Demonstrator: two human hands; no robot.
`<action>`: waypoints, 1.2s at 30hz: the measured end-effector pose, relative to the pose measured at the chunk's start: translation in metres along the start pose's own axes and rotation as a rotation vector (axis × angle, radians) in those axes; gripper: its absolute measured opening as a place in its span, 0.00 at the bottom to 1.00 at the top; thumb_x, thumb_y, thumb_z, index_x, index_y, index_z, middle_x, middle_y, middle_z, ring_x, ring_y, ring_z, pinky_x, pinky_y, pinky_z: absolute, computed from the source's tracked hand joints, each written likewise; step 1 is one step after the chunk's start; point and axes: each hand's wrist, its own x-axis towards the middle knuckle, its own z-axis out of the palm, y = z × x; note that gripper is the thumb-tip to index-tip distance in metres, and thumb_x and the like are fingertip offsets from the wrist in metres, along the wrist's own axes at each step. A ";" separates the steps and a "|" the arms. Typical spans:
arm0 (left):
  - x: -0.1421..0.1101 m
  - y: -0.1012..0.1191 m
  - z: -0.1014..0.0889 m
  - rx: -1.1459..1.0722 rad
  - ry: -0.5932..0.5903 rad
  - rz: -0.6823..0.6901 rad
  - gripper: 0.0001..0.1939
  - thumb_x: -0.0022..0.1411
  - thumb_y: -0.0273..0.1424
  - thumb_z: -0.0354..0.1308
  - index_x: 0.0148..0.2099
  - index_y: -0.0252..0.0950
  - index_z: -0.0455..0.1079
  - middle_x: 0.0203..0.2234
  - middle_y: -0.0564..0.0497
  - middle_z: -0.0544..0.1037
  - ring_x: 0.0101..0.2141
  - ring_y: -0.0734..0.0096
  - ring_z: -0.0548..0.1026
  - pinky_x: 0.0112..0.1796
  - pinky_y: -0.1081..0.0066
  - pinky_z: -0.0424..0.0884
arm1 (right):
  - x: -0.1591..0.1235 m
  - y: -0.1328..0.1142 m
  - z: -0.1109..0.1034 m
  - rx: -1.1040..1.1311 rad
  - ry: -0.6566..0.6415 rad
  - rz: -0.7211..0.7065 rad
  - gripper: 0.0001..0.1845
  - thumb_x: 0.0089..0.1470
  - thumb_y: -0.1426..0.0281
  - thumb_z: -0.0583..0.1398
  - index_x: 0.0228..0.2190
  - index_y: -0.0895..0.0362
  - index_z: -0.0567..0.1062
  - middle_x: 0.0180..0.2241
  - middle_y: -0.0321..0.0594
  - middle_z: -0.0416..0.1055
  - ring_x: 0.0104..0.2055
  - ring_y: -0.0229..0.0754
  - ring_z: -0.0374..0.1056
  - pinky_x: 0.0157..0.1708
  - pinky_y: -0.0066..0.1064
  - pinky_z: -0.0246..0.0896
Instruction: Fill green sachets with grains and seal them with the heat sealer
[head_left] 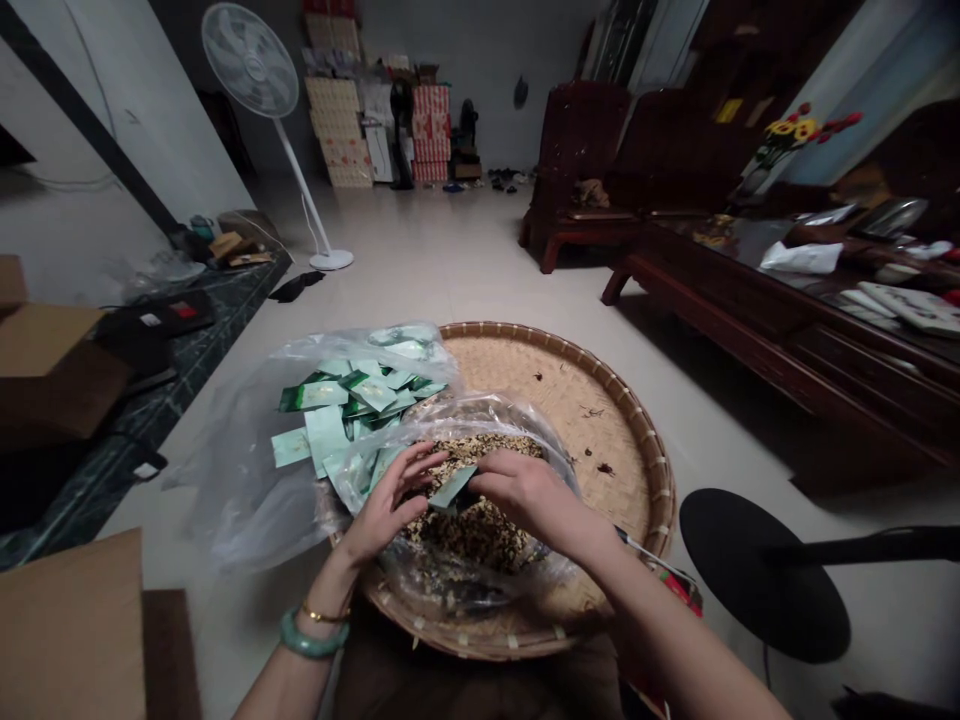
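My right hand (525,495) reaches over an open clear plastic bag (559,455) and grips a small pale-green sachet (454,488) by its right end. Beneath it, the bag holds a loose dry mix of tan and dark bits (484,535). My left hand (397,500) is just left of the sachet, fingers apart and curved, with nothing visibly held. A heap of similar green sachets (367,390) lies in a second clear plastic bag (262,510) to the left. Both bags rest at least partly on a round woven bamboo tray (510,350). My right fingertips are partly hidden.
A few dark scraps (604,468) lie on the tray's right side. Cardboard boxes (75,620) stand at the left, a round black stand base (765,575) at the right. Farther off are a white fan (289,140) and a dark wooden table (787,330).
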 end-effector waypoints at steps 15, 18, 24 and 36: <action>0.011 -0.004 0.050 -0.250 0.093 -0.380 0.23 0.40 0.35 0.71 0.39 0.33 0.71 0.32 0.51 0.75 0.31 0.67 0.71 0.20 0.75 0.70 | -0.031 -0.002 -0.017 0.403 0.230 0.288 0.09 0.51 0.73 0.58 0.37 0.56 0.73 0.46 0.46 0.70 0.46 0.46 0.67 0.45 0.38 0.64; 0.009 -0.004 0.054 -0.280 0.091 -0.380 0.22 0.38 0.31 0.71 0.37 0.33 0.70 0.30 0.52 0.75 0.32 0.68 0.72 0.24 0.73 0.72 | -0.033 0.002 -0.009 0.409 0.260 0.405 0.14 0.58 0.64 0.57 0.23 0.57 0.72 0.25 0.39 0.69 0.28 0.38 0.65 0.28 0.28 0.60; 0.006 -0.004 0.052 -0.137 -0.029 -0.380 0.17 0.41 0.26 0.68 0.38 0.33 0.72 0.31 0.51 0.78 0.32 0.68 0.75 0.34 0.67 0.73 | -0.031 0.008 -0.010 0.447 0.201 0.396 0.20 0.58 0.60 0.58 0.19 0.58 0.72 0.21 0.36 0.66 0.24 0.36 0.62 0.25 0.27 0.55; 0.020 0.013 0.055 0.076 0.154 -0.213 0.11 0.50 0.36 0.64 0.31 0.32 0.77 0.23 0.50 0.78 0.26 0.68 0.73 0.29 0.70 0.70 | -0.026 0.000 0.007 0.541 0.181 0.474 0.05 0.51 0.71 0.63 0.33 0.57 0.75 0.25 0.34 0.71 0.27 0.36 0.65 0.27 0.25 0.58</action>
